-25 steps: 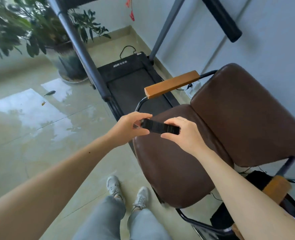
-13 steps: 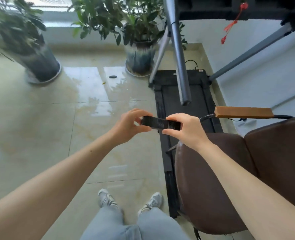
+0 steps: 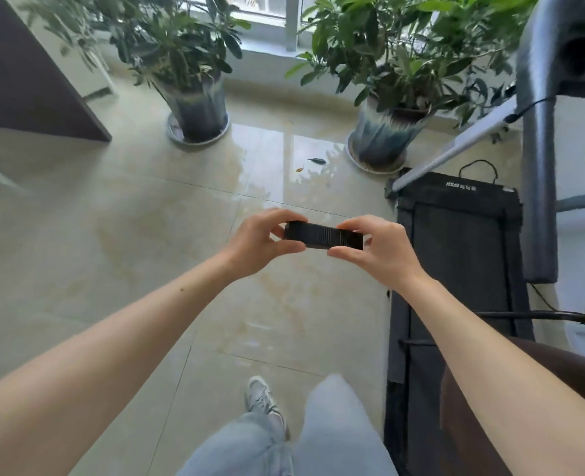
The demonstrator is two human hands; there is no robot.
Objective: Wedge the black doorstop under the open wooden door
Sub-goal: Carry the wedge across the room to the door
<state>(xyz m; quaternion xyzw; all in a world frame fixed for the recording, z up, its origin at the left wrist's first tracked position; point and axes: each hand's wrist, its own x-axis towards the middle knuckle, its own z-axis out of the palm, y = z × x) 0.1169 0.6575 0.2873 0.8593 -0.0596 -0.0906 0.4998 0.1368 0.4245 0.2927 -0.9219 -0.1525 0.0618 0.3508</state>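
Note:
The black ribbed doorstop (image 3: 322,236) is held level in front of me, above the glossy tiled floor. My left hand (image 3: 262,242) pinches its left end between thumb and fingers. Its right end is pinched by my right hand (image 3: 375,250). A dark brown panel (image 3: 20,73) stands at the upper left; I cannot tell whether it is the wooden door.
Two potted plants (image 3: 195,97) (image 3: 384,132) stand by the window at the back. A black treadmill (image 3: 456,255) with grey posts (image 3: 538,166) lies at the right. A brown chair seat (image 3: 462,407) is at the lower right. My legs and a shoe (image 3: 260,396) are below.
The view has swung left, away from the brown chair and toward the plants and the dark panel. Both hands have kept the same hold on the doorstop.

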